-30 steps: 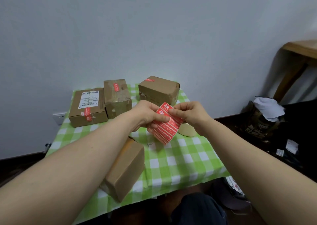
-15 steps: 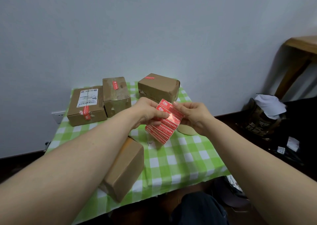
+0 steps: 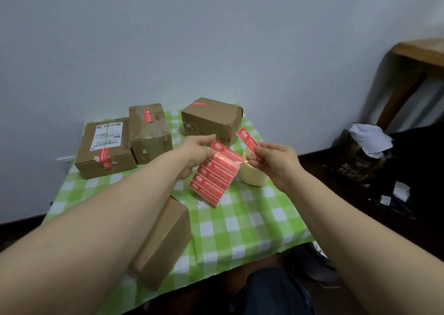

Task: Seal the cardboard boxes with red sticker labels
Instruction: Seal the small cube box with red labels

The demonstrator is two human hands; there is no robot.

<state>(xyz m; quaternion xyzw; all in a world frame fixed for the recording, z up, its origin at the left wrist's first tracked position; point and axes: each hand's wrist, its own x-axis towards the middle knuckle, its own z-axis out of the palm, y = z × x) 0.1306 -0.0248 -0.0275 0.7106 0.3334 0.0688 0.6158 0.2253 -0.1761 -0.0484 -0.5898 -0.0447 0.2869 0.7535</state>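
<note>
I am looking down at a surface (image 3: pixel 252 218) covered in green-and-white check. My left hand (image 3: pixel 197 150) is holding a sheet of red sticker labels (image 3: pixel 216 174) above it, the grip pinching the sheet's top corner so the sheet is hanging tilted. My right hand (image 3: pixel 274 160) is holding a single red sticker label (image 3: pixel 248 142), the grip pinching its lower end between thumb and fingertips. The strip is pointing up and to the left, just beside the sheet and apart from it.

A cream tape roll (image 3: pixel 252 177) is standing on the surface below my right hand. A plain cardboard box (image 3: pixel 165 240) is lying near me, partly under my left forearm. Three more are sitting at the far edge by the wall, each wearing a red sticker. They are a box with a white shipping label (image 3: pixel 105 146), a taped box (image 3: pixel 150 134) touching it, and a third box (image 3: pixel 211 120) standing apart to the right.
</note>
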